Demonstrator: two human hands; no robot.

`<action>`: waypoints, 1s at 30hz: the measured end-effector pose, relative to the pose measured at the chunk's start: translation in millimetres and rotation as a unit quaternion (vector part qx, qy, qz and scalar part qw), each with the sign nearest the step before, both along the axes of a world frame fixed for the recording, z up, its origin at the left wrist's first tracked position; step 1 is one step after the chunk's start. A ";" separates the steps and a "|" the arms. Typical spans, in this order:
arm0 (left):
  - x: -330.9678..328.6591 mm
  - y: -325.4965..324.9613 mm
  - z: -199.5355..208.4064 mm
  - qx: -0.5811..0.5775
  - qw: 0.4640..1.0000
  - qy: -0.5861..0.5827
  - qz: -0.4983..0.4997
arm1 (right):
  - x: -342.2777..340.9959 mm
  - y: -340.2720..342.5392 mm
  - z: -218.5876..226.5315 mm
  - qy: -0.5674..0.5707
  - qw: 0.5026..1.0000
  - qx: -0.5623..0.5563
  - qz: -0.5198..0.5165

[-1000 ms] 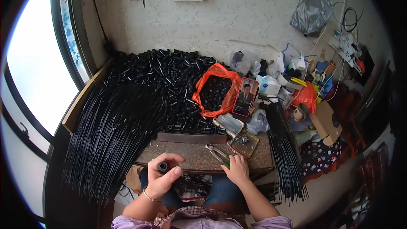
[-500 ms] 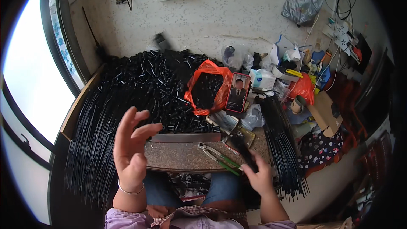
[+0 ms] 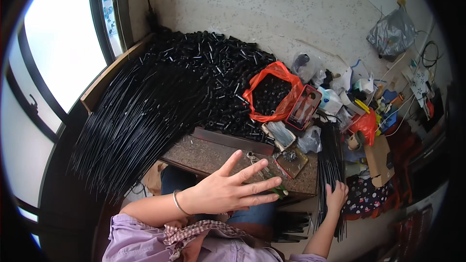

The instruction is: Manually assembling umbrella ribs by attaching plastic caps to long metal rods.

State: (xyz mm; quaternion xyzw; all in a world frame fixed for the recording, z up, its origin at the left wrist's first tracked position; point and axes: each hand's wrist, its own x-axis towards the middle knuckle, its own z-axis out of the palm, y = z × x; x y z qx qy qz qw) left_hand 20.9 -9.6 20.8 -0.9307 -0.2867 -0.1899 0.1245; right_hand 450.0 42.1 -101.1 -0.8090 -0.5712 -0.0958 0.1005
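My left hand (image 3: 238,187) is open, palm down with fingers spread, in front of the table's near edge. Beneath it lie pliers with green handles (image 3: 281,192), partly hidden by the fingers. At the right end of the table, my right hand (image 3: 336,196) is on a bundle of thin black rods (image 3: 327,157), its fingers bent around some of them. A large heap of short black tubes (image 3: 213,68) covers the back of the table. Many long black rods (image 3: 131,121) lie at the left and hang over the front edge.
A metal strip (image 3: 233,141) fronts the heap. An orange plastic bag (image 3: 249,98) holding black pieces stands beside a phone (image 3: 304,107). Right of these are a clear bag (image 3: 309,140), a small tray (image 3: 297,166), a cardboard box (image 3: 378,160) and clutter.
My view has turned. My left hand has come down and right over the pliers. My right hand moved right onto the rod bundle; the dark object it held no longer shows apart.
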 end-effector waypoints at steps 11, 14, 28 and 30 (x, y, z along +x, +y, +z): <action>0.1 -28.1 19.6 -0.066 0.976 -0.144 -0.152 | -202.4 -40.9 149.4 0.518 0.650 0.138 0.539; -7.4 -31.8 11.4 -0.159 0.954 -0.180 -0.180 | -243.0 -47.9 145.0 0.762 0.491 -0.077 0.415; -33.9 -35.9 -5.3 -0.181 0.953 -0.213 -0.113 | -299.6 -60.1 115.4 0.742 0.495 -0.135 0.431; -31.9 -37.0 -6.0 -0.169 0.960 -0.204 -0.089 | -303.7 -63.3 109.4 0.755 0.485 -0.103 0.430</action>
